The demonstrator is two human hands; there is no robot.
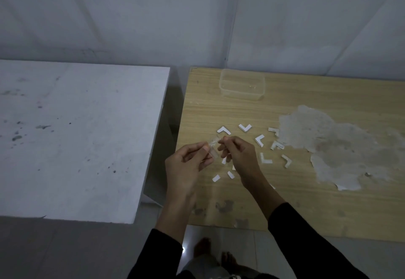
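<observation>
**Clear strip shared by two grips**

The clear strip [213, 150] is pinched low by the left grip [188, 164] and at its far tip by the right grip [238, 156], its long axis pointed away, just above the surface [306, 202].

The person is wearing a black long-sleeved top of plain, matte cloth. The left sleeve [160, 254] is ending in a plain hem partway up the forearm, leaving a long stretch of arm bare. The right sleeve [306, 241] is sitting looser and wider and reaching closer to the wrist. The left hand [186, 164] and right hand [238, 156] are going bare. Lower down, a light grey lower garment [205, 264] is showing, and both feet [202, 246] are bare too.
</observation>
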